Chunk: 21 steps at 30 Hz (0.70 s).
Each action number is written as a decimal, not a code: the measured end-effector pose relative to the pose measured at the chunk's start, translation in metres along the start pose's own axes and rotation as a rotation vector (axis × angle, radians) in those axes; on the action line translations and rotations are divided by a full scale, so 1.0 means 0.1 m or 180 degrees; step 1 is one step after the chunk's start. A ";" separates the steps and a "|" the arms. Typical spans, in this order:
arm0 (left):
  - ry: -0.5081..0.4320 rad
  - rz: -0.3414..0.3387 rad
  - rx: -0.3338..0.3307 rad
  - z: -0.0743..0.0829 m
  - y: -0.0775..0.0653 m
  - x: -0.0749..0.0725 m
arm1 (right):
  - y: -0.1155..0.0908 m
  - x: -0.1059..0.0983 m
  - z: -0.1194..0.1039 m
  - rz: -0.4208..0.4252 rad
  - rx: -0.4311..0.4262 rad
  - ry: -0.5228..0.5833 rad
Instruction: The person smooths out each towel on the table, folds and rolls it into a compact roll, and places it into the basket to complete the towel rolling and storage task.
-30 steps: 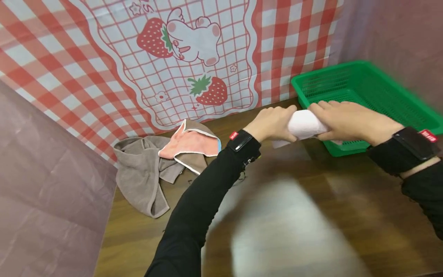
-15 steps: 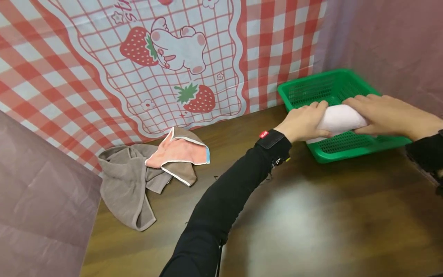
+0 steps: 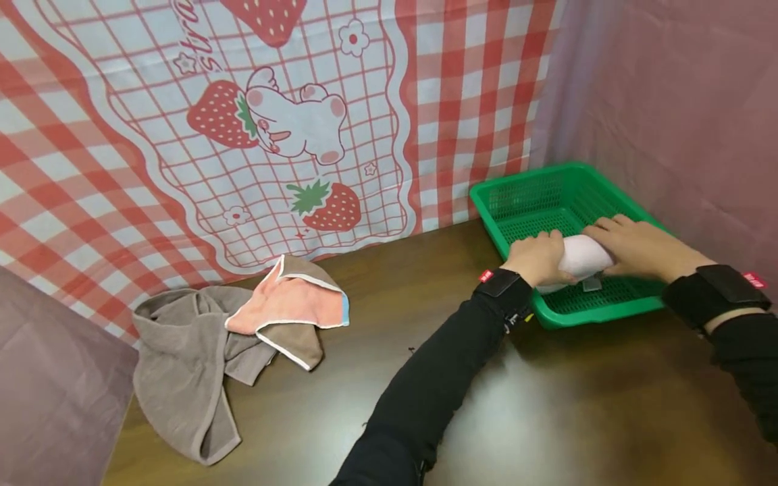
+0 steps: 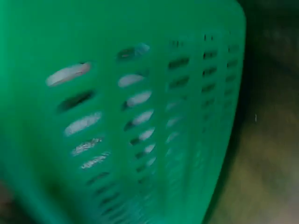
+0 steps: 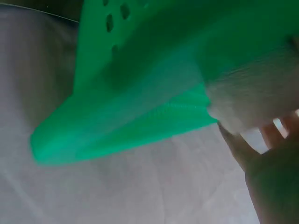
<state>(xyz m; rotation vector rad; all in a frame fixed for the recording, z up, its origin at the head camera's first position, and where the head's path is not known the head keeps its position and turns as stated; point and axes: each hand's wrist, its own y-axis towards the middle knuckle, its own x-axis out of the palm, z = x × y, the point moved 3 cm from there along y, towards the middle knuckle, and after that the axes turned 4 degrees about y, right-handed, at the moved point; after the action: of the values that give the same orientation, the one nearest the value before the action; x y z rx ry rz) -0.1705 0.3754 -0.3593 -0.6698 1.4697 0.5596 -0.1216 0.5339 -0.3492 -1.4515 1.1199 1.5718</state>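
Note:
Both hands hold a rolled pale pink towel (image 3: pixel 583 258) low inside the green plastic basket (image 3: pixel 598 312). My left hand (image 3: pixel 537 258) grips its left end with curled fingers, near the basket's front left rim. The other end is gripped by my right hand (image 3: pixel 638 246), fingers over the top. A small greyish tag (image 3: pixel 592 283) hangs beneath the roll. In the right wrist view the towel (image 5: pixel 257 95) lies against the hand's fingers beside the basket wall. Slots of the basket (image 4: pixel 154 102) fill the left wrist view, with pale cloth showing through; the left hand itself is hidden there.
A crumpled grey-brown towel (image 3: pixel 176 378) and a coral cloth with white edging (image 3: pixel 304 302) lie at the left of the wooden table (image 3: pixel 389 412). A red checked strawberry cloth (image 3: pixel 450 101) hangs behind, and a mauve sheet (image 3: pixel 687 101) stands close on the right.
Both hands have carried the rolled towel rightward from beside the basket, over its rim and down into it. The head view has shifted; the cloths at the left lie as before.

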 end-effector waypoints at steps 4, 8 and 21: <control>0.0163 -0.0178 -0.0242 0.08 0.06 0.17 | 0.01 0.17 -0.03 -0.0035 0.0011 -0.0088; 0.0411 -0.0290 -0.0406 0.11 0.09 0.26 | 0.03 0.29 -0.06 -0.0246 0.0102 0.0288; 0.0385 0.0199 -0.0074 -0.06 0.08 0.15 | 0.15 0.31 -0.09 -0.0501 0.0387 0.0526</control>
<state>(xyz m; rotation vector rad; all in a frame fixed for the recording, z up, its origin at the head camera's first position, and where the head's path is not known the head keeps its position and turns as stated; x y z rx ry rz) -0.1796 0.3758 -0.3742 -0.6875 1.6037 0.5936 -0.1353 0.5187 -0.3776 -1.5688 1.1441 1.2733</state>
